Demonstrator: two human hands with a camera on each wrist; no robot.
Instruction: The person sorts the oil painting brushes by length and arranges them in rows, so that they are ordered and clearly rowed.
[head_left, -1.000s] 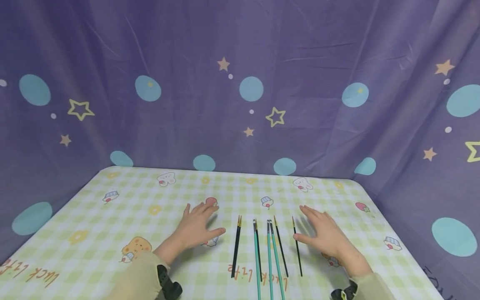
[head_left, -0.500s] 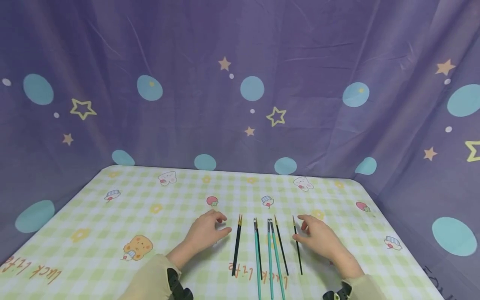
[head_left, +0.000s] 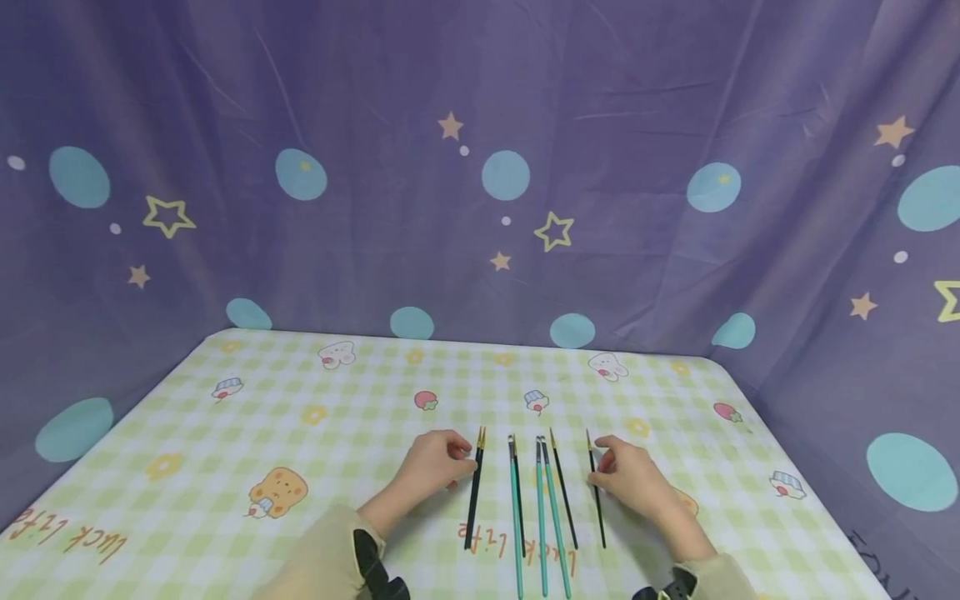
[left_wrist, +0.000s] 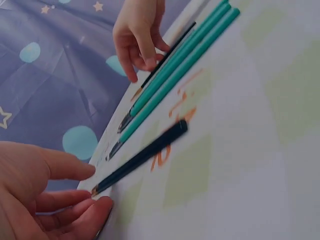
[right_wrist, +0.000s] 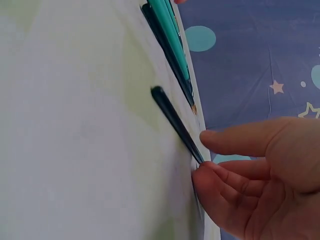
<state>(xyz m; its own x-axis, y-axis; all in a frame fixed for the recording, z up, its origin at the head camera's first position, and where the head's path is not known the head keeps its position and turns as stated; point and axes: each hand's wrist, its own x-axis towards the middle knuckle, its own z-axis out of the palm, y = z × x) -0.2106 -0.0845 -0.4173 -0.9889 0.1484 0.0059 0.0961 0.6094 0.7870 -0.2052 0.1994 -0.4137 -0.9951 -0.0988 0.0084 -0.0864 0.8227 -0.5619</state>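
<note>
Several slim paintbrushes lie spread on the tablecloth with their bristles pointing away from me. At the left end of the row are two black paintbrushes (head_left: 474, 500) side by side. My left hand (head_left: 433, 463) is beside them, its thumb and bent fingers spread around their upper part, with a gap showing in the left wrist view. A single black paintbrush (head_left: 599, 510) lies at the right end. My right hand (head_left: 633, 479) has its thumb and curled fingers on either side of it, apart in the right wrist view. Between the hands lie teal paintbrushes (head_left: 541, 525) and another black paintbrush (head_left: 564, 496).
A green-and-white checked tablecloth (head_left: 360, 392) with cartoon prints covers the table. Behind and at the sides hangs a purple curtain (head_left: 420, 225) with stars and blue dots. Black wrist straps (head_left: 378, 571) sit at the beige sleeves (head_left: 318, 558).
Both hands have come down and inward, the left moving right to the black pair, the right closing nearer to its single brush. Their fingers went from spread to bent. The brushes stay in place.
</note>
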